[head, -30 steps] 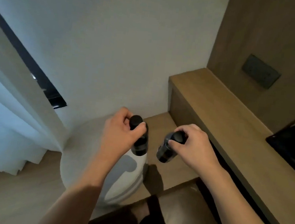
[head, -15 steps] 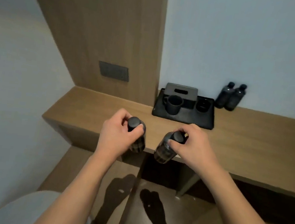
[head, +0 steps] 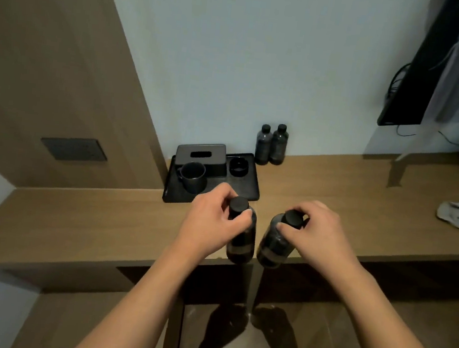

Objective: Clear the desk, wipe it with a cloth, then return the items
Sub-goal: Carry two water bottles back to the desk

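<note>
Above the desk (head: 102,225), fingers of left hand (head: 211,226) and right hand (head: 315,235) each grip a dark bottle (head: 241,244) by its neck

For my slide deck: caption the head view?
Left hand and right hand each carry a dark bottle over the wooden desk.

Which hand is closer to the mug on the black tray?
Left. The left hand, gripping a dark bottle, sits just in front of the mug. The right hand, holding another bottle, is farther off to the mug's right.
</note>
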Demonstrator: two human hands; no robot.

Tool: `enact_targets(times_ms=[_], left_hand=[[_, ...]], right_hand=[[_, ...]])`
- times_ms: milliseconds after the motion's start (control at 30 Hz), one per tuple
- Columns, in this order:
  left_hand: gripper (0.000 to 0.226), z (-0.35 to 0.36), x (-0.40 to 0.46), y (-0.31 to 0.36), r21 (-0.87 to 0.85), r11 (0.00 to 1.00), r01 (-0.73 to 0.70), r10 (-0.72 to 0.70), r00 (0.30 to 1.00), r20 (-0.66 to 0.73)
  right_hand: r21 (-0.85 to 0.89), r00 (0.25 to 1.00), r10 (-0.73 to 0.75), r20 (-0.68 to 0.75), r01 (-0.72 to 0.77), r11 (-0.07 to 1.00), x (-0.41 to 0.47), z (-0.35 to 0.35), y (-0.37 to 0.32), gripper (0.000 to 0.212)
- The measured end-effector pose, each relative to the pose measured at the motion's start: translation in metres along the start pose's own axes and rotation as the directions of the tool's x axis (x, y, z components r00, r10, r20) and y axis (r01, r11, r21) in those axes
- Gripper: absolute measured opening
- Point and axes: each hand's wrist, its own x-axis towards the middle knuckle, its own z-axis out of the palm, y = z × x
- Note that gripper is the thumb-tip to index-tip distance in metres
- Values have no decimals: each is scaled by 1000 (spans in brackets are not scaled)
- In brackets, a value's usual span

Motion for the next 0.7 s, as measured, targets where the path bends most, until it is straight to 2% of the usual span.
enact_targets(times_ms=[167, 400, 567, 700], left_hand=[[21, 12, 23, 6, 44, 999, -16, 18, 999, -46], [18, 44, 77, -5, 67, 997, 39, -38, 999, -15], [19, 70, 147, -7, 83, 996, -24, 19, 998, 67], [20, 91, 213, -1, 71, 992, -103, 94, 989, 117]], right_hand=[[76, 1000, -24, 12, 23, 997, 39, -4, 18, 20], [80, 996, 55, 72, -61, 995, 100, 0, 50, 26], [3, 992, 113, 60, -113, 994, 155, -7, 71, 28], [-23, 991, 135, -6, -135, 991, 203, -22, 86, 28]])
